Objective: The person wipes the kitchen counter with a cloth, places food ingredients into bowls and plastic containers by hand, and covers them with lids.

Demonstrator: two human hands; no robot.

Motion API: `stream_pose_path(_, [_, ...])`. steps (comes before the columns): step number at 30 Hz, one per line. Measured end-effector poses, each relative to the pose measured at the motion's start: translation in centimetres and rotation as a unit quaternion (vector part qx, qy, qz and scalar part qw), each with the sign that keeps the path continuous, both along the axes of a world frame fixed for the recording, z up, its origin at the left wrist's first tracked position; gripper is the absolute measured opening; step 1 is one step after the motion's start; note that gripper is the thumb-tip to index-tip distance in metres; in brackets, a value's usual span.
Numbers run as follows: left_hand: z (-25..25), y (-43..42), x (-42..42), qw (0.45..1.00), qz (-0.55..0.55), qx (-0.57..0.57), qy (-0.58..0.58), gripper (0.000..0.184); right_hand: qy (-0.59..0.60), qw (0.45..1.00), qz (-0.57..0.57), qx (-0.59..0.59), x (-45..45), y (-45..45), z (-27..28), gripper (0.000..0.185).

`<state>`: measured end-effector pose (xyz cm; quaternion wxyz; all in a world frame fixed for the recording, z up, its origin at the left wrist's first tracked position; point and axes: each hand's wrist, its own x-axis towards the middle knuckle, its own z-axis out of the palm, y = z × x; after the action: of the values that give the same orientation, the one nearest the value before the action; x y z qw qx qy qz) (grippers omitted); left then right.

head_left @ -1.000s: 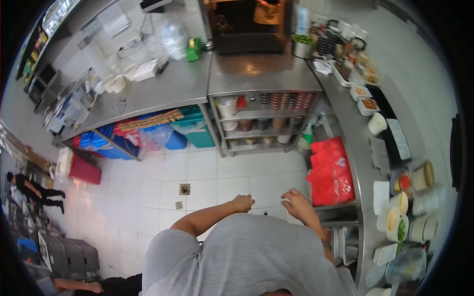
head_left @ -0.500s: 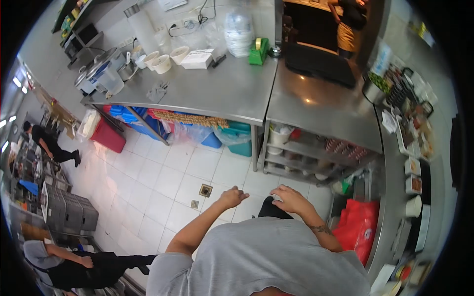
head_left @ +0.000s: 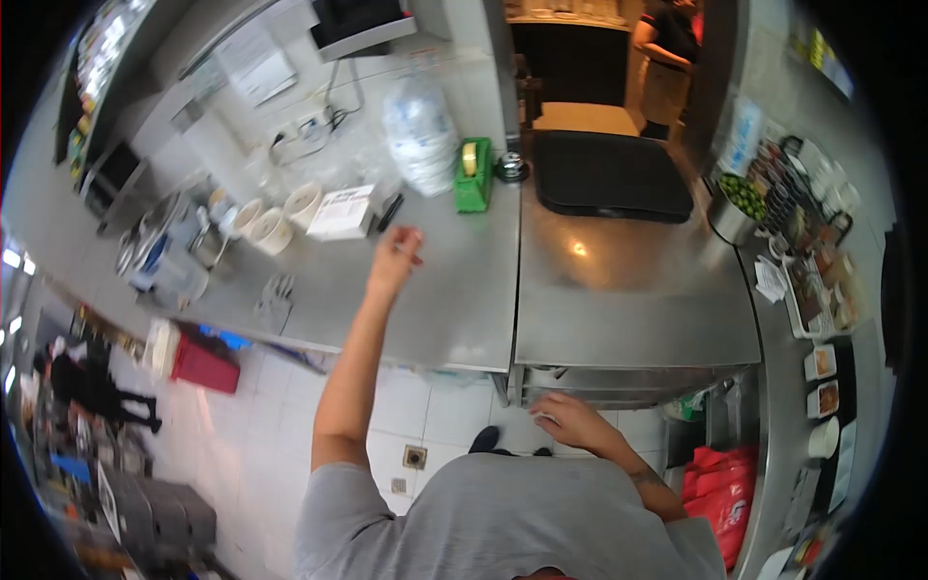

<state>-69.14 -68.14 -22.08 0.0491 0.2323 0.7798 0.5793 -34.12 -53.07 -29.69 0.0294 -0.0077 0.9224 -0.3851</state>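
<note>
My left hand (head_left: pixel 395 261) is stretched out over the steel table (head_left: pixel 454 300), holding nothing, its fingers loosely bent and apart. Just beyond its fingertips lies a slim black object (head_left: pixel 391 213) that looks like a marker, beside a white box (head_left: pixel 344 213) with writing on it. A green tape dispenser (head_left: pixel 474 176) stands to the right of that hand, with a wrapped stack of white containers (head_left: pixel 421 140) behind. Low in front of my body, near the edge of the right-hand counter, my right hand (head_left: pixel 568 421) hangs with its fingers apart and nothing in them.
White tubs (head_left: pixel 264 227) and clear plastic containers (head_left: pixel 174 256) fill the table's left end. A black mat (head_left: pixel 612 176), a call bell (head_left: pixel 511 167) and a pot of green limes (head_left: pixel 737 208) are on the right. Red bags (head_left: pixel 720 498) sit low right. Other people stand farther off.
I have come closer to the table. My left hand has moved forward from in front of my body to over the tabletop. My right hand stays low.
</note>
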Motion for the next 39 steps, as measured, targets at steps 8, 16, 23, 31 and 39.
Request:
stream_pose_path(8, [7.9, 13.6, -28.3, 0.912, 0.219, -0.068, 0.34, 0.093, -0.093, 0.947, -0.308, 0.017, 1.9, -3.2, -2.1, 0.02])
stream_pose_path(16, [13.7, 16.2, -33.2, 0.973, 0.104, 0.183, 0.093, 0.018, -0.073, 0.911, -0.406, 0.004, -0.4, -7.5, -1.6, 0.021])
stream_pose_path(23, [16.2, 16.4, -23.4, 0.891, -0.004, 0.432, 0.136, 0.017, -0.033, 0.875, -0.483, -0.003, 2.8, -9.9, -0.5, 0.02])
stream_pose_path(31, [12.4, 17.5, 8.0, 0.889, -0.253, 0.303, 0.232, 0.023, 0.087, 0.786, -0.609, 0.057, 14.2, -16.5, -1.0, 0.021])
stream_pose_path(39, [-5.0, 7.6, 47.3, 0.454, -0.702, -0.035, -0.547, 0.016, 0.017, 0.605, -0.795, 0.044, 30.8, -30.0, -2.0, 0.081])
